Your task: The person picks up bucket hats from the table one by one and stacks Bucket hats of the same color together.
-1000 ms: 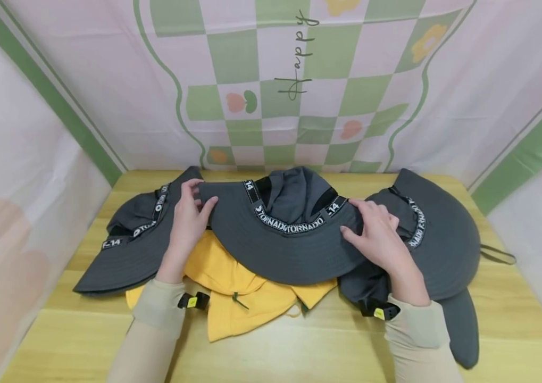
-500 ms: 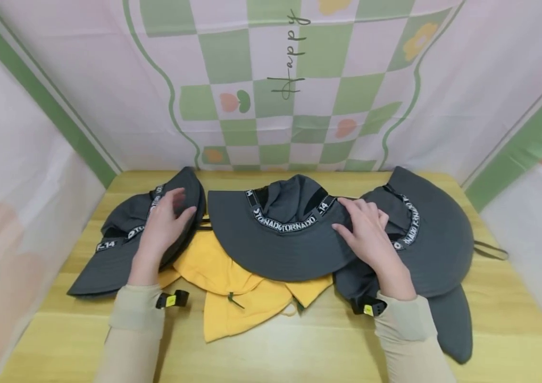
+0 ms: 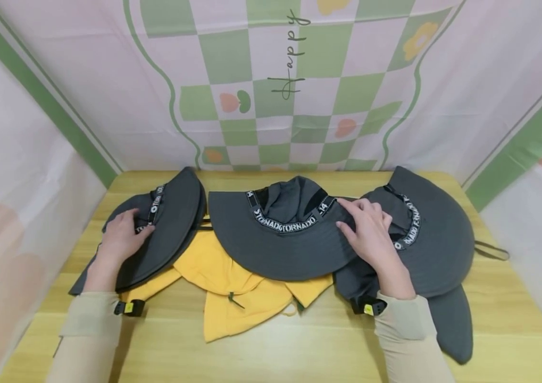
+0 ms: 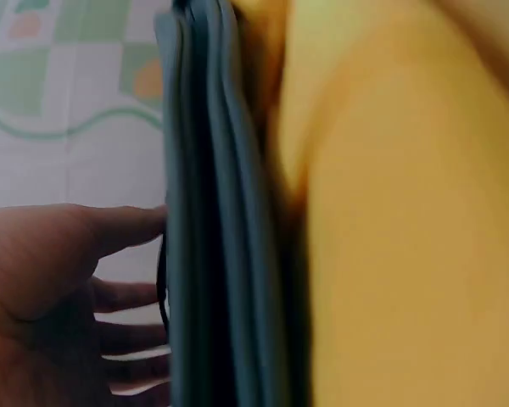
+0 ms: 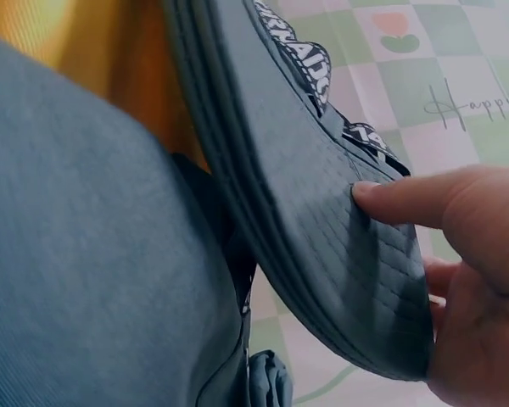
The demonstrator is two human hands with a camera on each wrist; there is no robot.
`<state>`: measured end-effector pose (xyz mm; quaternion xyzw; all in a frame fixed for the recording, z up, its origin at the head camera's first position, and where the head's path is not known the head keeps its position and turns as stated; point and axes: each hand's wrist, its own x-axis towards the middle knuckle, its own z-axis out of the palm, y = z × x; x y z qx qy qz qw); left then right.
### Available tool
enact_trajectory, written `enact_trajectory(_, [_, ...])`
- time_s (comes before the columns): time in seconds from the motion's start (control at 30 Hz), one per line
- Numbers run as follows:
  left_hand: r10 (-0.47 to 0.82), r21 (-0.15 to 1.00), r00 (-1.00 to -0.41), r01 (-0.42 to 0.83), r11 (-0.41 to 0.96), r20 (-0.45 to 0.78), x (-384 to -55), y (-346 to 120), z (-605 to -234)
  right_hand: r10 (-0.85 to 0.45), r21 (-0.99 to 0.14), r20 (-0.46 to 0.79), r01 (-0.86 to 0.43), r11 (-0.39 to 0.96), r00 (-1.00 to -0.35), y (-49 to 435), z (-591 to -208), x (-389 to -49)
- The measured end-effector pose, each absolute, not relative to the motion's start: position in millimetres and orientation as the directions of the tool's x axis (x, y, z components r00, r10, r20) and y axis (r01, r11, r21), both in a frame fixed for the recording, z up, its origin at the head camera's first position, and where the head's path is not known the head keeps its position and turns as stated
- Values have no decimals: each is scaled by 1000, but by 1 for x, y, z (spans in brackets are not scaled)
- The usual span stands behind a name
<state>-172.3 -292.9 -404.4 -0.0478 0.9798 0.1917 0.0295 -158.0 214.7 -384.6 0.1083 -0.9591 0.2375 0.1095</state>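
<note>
Dark grey wide-brimmed sun hats with white TORNADO lettering on black bands lie in a row. My right hand (image 3: 371, 229) pinches the right side of the middle hat's brim (image 3: 275, 252). In the right wrist view, its thumb presses on the stitched brim (image 5: 314, 203) and other fingers go behind it. My left hand (image 3: 119, 236) is over the left hat (image 3: 175, 229), fingers loosely extended near its crown. The left wrist view shows that hand (image 4: 42, 280) beside stacked brim edges (image 4: 195, 212), its fingertips partly hidden. Yellow flapped hats (image 3: 247, 314) lie beneath the grey ones.
A third grey hat (image 3: 448, 234) lies at the right, with a neck flap (image 3: 455, 324) hanging towards the front and a cord loop (image 3: 491, 250). Everything rests on a wooden table (image 3: 271, 361). A checked fabric backdrop (image 3: 275, 80) rises right behind it.
My left hand has let go of the middle hat's brim and moved left, over the left hat. My right hand keeps its hold, and the middle hat sits slightly lower.
</note>
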Motion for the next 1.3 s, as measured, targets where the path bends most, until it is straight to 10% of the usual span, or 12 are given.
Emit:
enact_trajectory(0.27, [-189,335,-957,-256,907,-220,-168,-322,-406,-213,-503,133,-251,827,-968,230,-375,-158])
enact_trajectory(0.47, [-226,314,-935,-308,898,-273,-164,-327,-407,-193,-494,285,-317,810,-939,236,-378,-160])
enact_trajectory(1.0, [-283,461,-952,-306,833,-121,-166,-333,-401,-181,-580,268,-309,754,-946,242,-372,-158])
enact_trajectory(1.3, [-526,624,-848,-448,641,-68,-169,-326,-387,15,-807,258,-207,553,-966,241,-373,-159])
